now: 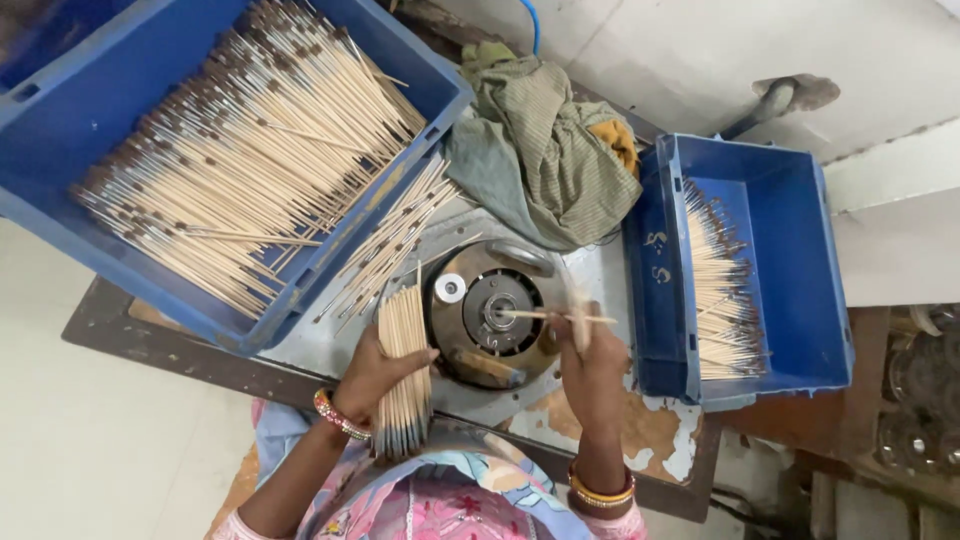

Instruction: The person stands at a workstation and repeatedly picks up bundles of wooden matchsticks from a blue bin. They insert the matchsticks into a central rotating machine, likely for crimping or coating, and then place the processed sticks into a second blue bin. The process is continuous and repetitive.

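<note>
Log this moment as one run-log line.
left hand: grips stick bundle | right hand: holds single stick at round machine | blue bins: sticks inside

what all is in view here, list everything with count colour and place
large bin: one, blue, upper left, tilted, full of pale wooden sticks with dark tips
small bin: one, blue, right, a row of the same sticks along its left side
loose sticks: a handful, pale, lying between the large bin and the round machine
round machine: one, dark metal disc with a central hub, middle of the bench
cloth: one bundle, olive green with a yellow patch, top centre
bench: one, grey worn top with peeling paint near the front
left hand: grips a bundle of sticks, bangles at the wrist
right hand: holds single stick pointed at the hub
</note>
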